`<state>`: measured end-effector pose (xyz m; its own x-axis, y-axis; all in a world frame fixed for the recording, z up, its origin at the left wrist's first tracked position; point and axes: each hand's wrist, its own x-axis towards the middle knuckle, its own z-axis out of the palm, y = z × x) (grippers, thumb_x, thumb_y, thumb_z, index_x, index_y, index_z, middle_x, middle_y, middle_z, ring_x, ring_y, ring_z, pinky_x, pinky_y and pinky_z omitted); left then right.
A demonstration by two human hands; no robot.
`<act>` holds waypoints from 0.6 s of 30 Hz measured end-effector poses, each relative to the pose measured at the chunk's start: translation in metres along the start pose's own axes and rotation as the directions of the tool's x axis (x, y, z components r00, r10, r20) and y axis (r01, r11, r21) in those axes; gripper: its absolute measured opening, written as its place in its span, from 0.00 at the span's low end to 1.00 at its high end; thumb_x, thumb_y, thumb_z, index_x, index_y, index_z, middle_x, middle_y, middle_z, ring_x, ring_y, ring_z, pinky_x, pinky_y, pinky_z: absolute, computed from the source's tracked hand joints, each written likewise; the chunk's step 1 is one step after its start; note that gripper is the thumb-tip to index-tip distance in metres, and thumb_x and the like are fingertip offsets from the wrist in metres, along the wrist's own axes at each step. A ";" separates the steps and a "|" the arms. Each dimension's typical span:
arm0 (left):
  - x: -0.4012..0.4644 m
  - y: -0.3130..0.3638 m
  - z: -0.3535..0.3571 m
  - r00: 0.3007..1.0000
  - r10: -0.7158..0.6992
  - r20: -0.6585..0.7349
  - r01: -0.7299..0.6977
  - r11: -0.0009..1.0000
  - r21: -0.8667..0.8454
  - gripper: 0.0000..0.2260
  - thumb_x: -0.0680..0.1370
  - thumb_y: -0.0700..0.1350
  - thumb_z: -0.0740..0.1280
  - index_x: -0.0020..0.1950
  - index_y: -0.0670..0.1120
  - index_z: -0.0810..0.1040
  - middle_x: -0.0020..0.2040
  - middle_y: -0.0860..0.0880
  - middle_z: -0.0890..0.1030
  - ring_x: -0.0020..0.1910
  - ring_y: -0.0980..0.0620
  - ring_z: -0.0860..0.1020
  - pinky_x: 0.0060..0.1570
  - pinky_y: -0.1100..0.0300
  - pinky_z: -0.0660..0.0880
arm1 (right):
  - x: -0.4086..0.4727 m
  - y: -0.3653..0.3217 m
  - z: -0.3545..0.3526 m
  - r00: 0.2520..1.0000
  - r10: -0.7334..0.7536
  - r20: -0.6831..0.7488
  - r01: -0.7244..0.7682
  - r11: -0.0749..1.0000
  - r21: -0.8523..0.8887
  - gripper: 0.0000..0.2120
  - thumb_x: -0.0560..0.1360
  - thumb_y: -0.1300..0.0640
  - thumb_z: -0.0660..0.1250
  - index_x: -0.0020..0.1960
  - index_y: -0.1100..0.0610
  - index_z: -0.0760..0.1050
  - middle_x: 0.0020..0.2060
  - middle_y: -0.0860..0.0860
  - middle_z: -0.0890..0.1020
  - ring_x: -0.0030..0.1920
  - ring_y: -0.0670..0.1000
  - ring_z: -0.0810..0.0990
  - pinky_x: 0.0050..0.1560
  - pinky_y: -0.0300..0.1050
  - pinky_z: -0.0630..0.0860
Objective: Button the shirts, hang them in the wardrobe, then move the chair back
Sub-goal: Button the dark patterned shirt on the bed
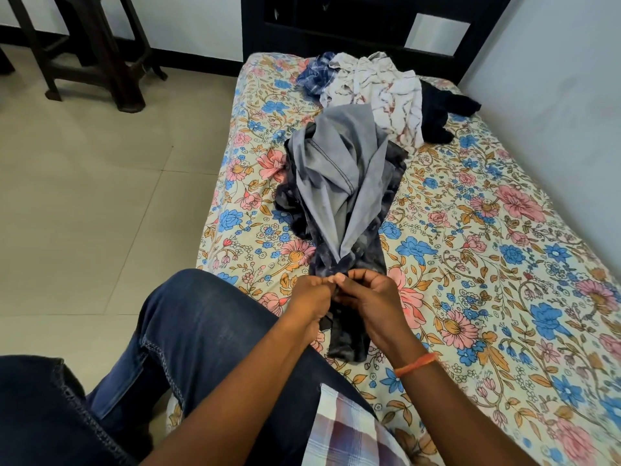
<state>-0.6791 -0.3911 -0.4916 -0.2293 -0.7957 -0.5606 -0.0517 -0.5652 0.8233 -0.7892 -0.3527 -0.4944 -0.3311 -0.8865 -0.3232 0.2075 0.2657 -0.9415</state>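
Both hands' grip (336, 290) pinches dark shirt (346, 237).

Hidden, cropped or unreadable:

- Dark grey shirt (339, 210): placket near the front covered by both hands; whether a button sits between the fingers cannot be told. Lower hem tucked behind the right wrist.
- Left hand (311, 299): fingertips buried in the cloth.
- Right hand (368, 299): palm side turned away.
- Black garment (443, 109): crumpled, type unclear, partly under the white printed shirt (376, 92).
- Blue checked shirt (316, 74): mostly hidden beneath the white one.
- Chair (90, 52): only legs and lower rails visible; seat cut off by the top edge.
- Headboard (369, 25): upper part cut off.
- Bed (504, 264): right and near ends run off the edge.
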 end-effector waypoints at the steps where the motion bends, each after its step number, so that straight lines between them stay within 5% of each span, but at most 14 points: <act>1: 0.001 0.000 0.000 1.000 -0.003 -0.005 0.003 1.000 0.000 0.15 0.80 0.35 0.64 0.32 0.43 0.73 0.19 0.53 0.72 0.18 0.60 0.70 0.19 0.70 0.64 | 0.001 0.001 0.000 0.998 -0.065 -0.023 0.062 0.991 -0.119 0.08 0.70 0.59 0.77 0.45 0.61 0.81 0.43 0.61 0.86 0.45 0.61 0.85 0.56 0.62 0.81; 4: 0.003 -0.005 0.001 0.994 0.071 -0.078 -0.066 0.996 0.059 0.17 0.80 0.38 0.65 0.30 0.42 0.74 0.28 0.44 0.73 0.28 0.50 0.72 0.32 0.61 0.69 | 0.002 0.006 -0.003 0.926 -0.377 -0.017 0.304 0.774 -0.556 0.04 0.74 0.56 0.74 0.42 0.54 0.81 0.37 0.49 0.84 0.41 0.50 0.83 0.47 0.53 0.81; 8: 0.007 -0.009 0.004 0.968 0.199 -0.152 -0.167 0.966 0.199 0.22 0.81 0.40 0.65 0.26 0.46 0.67 0.27 0.47 0.65 0.25 0.52 0.62 0.31 0.58 0.61 | -0.003 0.008 -0.002 0.877 -0.461 -0.138 0.310 0.761 -0.569 0.08 0.72 0.52 0.77 0.44 0.52 0.78 0.39 0.47 0.83 0.39 0.46 0.82 0.42 0.44 0.81; 10: 0.006 -0.006 0.002 0.963 0.246 -0.112 -0.221 0.954 0.201 0.20 0.81 0.40 0.64 0.28 0.44 0.70 0.27 0.47 0.68 0.23 0.55 0.63 0.26 0.62 0.62 | -0.004 0.006 -0.001 0.908 -0.387 -0.164 0.257 0.821 -0.511 0.09 0.72 0.51 0.76 0.44 0.54 0.78 0.38 0.51 0.83 0.39 0.50 0.84 0.40 0.47 0.82; 13: 0.007 -0.004 -0.002 0.912 0.409 -0.040 -0.376 0.871 0.317 0.15 0.79 0.38 0.66 0.33 0.36 0.75 0.31 0.45 0.72 0.29 0.56 0.66 0.31 0.66 0.65 | -0.001 -0.006 -0.002 0.969 -0.095 -0.226 0.056 0.984 -0.171 0.10 0.75 0.53 0.74 0.46 0.60 0.80 0.40 0.56 0.85 0.36 0.53 0.84 0.34 0.47 0.82; 18: 0.018 -0.012 -0.002 0.832 0.546 0.103 -0.503 0.661 0.557 0.13 0.74 0.42 0.67 0.31 0.54 0.74 0.42 0.48 0.77 0.43 0.56 0.73 0.45 0.60 0.71 | 0.019 -0.025 -0.010 0.951 0.198 -0.236 -0.171 0.977 0.127 0.07 0.75 0.58 0.73 0.48 0.61 0.81 0.34 0.52 0.83 0.32 0.50 0.79 0.34 0.45 0.79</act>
<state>-0.6801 -0.3989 -0.5121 -0.3188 -0.9478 -0.0078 -0.4607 0.1478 0.8752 -0.8095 -0.3725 -0.4777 -0.4916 -0.7014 -0.5162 0.3761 0.3636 -0.8523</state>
